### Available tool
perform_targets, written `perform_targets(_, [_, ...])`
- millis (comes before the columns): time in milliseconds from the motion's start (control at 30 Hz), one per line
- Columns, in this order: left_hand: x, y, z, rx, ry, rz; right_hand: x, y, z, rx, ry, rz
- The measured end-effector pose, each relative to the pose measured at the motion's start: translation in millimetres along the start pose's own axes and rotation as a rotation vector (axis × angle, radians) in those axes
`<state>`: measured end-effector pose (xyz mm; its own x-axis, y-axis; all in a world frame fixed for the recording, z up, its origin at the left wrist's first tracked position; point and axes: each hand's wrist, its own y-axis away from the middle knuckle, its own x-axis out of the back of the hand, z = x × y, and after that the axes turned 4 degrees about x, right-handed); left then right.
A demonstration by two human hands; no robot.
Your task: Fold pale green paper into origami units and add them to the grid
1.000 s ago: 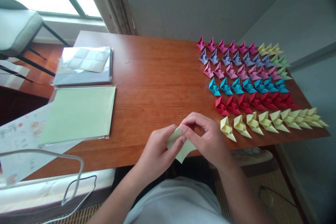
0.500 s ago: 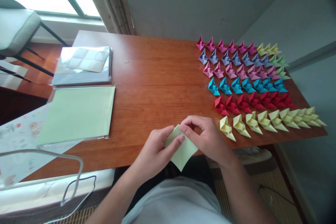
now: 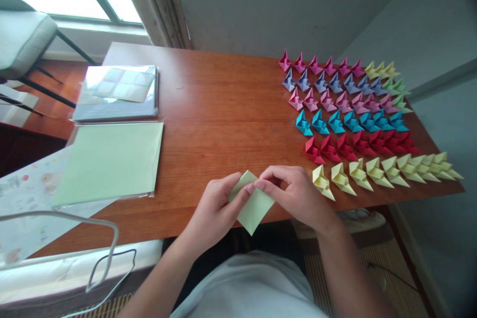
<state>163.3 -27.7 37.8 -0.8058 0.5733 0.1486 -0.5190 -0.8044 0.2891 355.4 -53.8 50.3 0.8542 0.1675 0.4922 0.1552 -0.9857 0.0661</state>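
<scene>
Between my hands, over the table's front edge, is a small pale green sheet of paper [image 3: 256, 212], turned so that one corner points toward me. My left hand [image 3: 223, 203] grips its left side, thumb on top and fingers underneath. My right hand [image 3: 294, 194] pinches the paper's upper right edge between thumb and forefinger. The two thumb tips nearly meet on the sheet. Just right of my right hand begins a row of pale yellow folded paper pieces [image 3: 322, 184].
More folded pieces stand in rows on the wooden table [image 3: 223, 109]: red [image 3: 313, 151], blue [image 3: 303, 124], pink [image 3: 295, 100], purple [image 3: 289, 81] and magenta [image 3: 284, 62]. At left lie a green paper pack [image 3: 112, 159], another wrapped pack [image 3: 119, 112] and a white cable [image 3: 74, 216].
The paper has shifted slightly left and away from me, with its top corner now showing more. My left hand has moved a little left; my right thumb has come closer to the left thumb.
</scene>
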Motion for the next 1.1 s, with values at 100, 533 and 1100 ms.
perform_targets(100, [2.1, -1.3, 0.2, -0.011, -0.015, 0.025, 0.5, 0.4, 1.3, 0.008, 0.020, 0.001])
perform_targets(533, [13.9, -2.0, -7.4, 0.020, 0.138, 0.115, 0.1, 0.5, 13.9, -0.114, -0.106, 0.136])
perform_targets(1100, [23.7, -8.3, -5.0, -0.027, 0.087, 0.021, -0.4, -1.6, 7.3, -0.058, -0.109, 0.031])
